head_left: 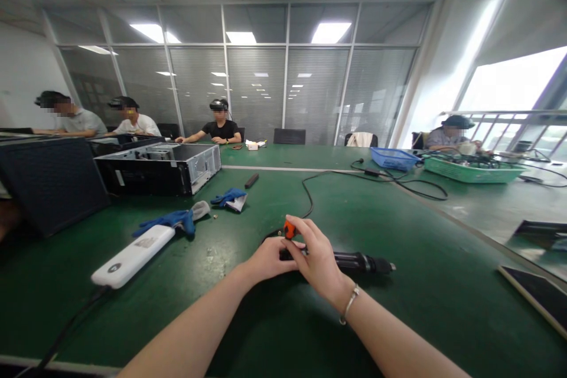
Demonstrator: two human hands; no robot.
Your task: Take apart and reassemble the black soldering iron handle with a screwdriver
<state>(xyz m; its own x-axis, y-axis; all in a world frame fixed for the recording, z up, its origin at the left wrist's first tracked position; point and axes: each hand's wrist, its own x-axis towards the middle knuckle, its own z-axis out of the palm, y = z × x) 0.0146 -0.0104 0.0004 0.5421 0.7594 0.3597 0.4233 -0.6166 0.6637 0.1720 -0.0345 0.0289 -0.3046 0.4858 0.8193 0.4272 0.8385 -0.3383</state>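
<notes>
My right hand (321,257) is closed, thumb and fingers pinching an orange-and-black screwdriver handle (289,228) that stands roughly upright; its lower end is hidden. Against it, my left hand (268,260) curls with its fingers together around a dark part mostly covered by both hands. Behind and to the right of my right wrist lies a black cylindrical tool (363,261) with a metal tip, probably an electric screwdriver. A black cable (305,189) runs from behind my hands to the far side of the table.
A white power strip (133,257) and blue-grey gloves (177,221) lie at left, near an open computer case (155,171) and a dark panel (48,183). Blue (394,159) and green baskets (473,172) stand at far right. Several people sit around the green table (434,307).
</notes>
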